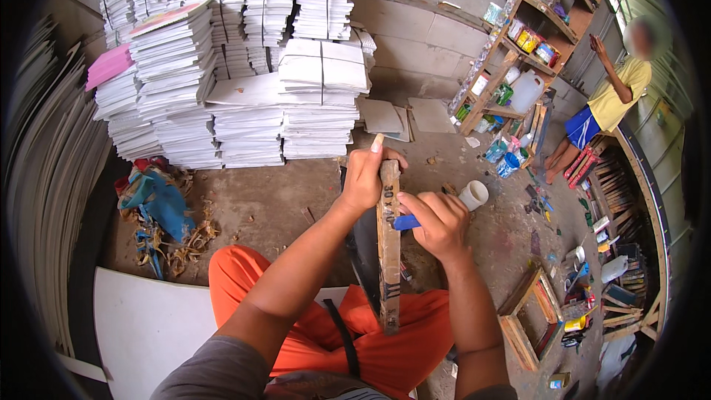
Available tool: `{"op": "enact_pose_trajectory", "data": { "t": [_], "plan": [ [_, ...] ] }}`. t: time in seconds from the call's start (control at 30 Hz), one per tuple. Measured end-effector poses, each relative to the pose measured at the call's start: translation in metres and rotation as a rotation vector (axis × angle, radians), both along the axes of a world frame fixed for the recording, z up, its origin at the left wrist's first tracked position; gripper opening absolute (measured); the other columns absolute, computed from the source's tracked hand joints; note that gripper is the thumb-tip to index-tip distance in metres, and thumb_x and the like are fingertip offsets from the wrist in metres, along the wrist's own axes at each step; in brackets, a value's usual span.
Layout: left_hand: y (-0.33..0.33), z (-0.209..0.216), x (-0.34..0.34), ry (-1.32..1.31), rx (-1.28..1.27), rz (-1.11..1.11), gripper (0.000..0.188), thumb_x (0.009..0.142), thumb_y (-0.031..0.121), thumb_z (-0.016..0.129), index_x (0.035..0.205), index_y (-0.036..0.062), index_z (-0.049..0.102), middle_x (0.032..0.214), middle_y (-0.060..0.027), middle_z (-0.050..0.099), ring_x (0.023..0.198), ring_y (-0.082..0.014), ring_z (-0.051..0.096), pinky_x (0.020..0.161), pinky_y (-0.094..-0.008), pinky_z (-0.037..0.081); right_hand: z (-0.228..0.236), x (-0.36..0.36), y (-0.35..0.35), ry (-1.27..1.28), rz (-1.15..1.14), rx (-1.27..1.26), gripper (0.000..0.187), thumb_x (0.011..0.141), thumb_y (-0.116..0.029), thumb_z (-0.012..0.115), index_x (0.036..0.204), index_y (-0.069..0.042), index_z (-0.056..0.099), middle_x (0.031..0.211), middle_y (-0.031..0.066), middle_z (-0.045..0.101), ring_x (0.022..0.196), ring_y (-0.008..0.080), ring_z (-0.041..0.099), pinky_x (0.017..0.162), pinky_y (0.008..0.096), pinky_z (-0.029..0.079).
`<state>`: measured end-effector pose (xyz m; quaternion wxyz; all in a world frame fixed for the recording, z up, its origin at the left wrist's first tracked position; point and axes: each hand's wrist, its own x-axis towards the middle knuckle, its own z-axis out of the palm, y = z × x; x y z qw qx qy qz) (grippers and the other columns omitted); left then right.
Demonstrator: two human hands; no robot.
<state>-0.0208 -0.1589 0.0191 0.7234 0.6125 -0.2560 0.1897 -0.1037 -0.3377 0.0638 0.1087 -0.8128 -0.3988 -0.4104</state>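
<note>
Gripping a wooden bar (389, 259) by its upper end, someone sat in orange trousers (248, 278).
I saw the left hand (363, 183) curled around that end, thumb raised; the right hand (440, 225) had its fingers closed on a small blue object (405, 222) beside the bar, whose lower end was over the trousers.

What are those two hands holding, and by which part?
The left hand holds a wooden bar near its far end. The right hand holds a small blue tool; one end shows beside the bar, and the hand hides the rest.
</note>
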Motion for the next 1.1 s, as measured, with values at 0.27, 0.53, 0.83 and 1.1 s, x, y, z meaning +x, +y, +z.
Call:
{"op": "enact_pose_trajectory", "data": {
  "t": [0.27,0.53,0.83,1.1],
  "plan": [
    [-0.002,0.001,-0.003,-0.023,0.041,0.025,0.078,0.111,0.048,0.024,0.084,-0.0065,0.074,0.076,-0.0142,0.072,0.072,-0.0225,0.066,0.074,-0.0337,0.051,0.029,0.008,-0.004,-0.258,0.006,-0.393,0.018,0.088,-0.02,0.07,0.104,-0.014,0.076,0.087,-0.0051,0.063,0.063,0.0119,0.052,0.057,0.029,0.037],
    [-0.014,0.003,-0.003,-0.044,0.013,0.022,0.071,0.112,0.039,0.025,0.083,-0.0013,0.076,0.066,-0.0127,0.066,0.063,-0.0261,0.064,0.066,-0.037,0.05,0.027,0.011,-0.009,-0.431,-0.007,-0.556,0.009,0.086,-0.018,0.071,0.091,-0.011,0.069,0.085,-0.0008,0.062,0.06,0.0124,0.05,0.053,0.0298,0.034],
    [-0.021,0.009,-0.009,-0.059,0.052,0.0,0.072,0.113,0.041,0.025,0.083,-0.0017,0.076,0.067,-0.0149,0.066,0.064,-0.029,0.064,0.068,-0.0381,0.051,0.035,0.02,-0.02,-0.386,0.082,-0.663,0.008,0.088,-0.02,0.066,0.087,-0.013,0.062,0.08,0.0003,0.057,0.059,0.0131,0.051,0.052,0.03,0.032],
    [-0.028,0.005,-0.013,0.014,0.043,-0.103,0.078,0.111,0.048,0.024,0.085,-0.0046,0.075,0.074,-0.0122,0.071,0.071,-0.021,0.066,0.072,-0.0337,0.052,0.054,0.02,-0.027,-0.185,-0.108,-0.069,0.014,0.085,-0.009,0.069,0.099,-0.011,0.069,0.084,0.0034,0.064,0.063,0.0232,0.064,0.056,0.0369,0.047]
  ]
}}
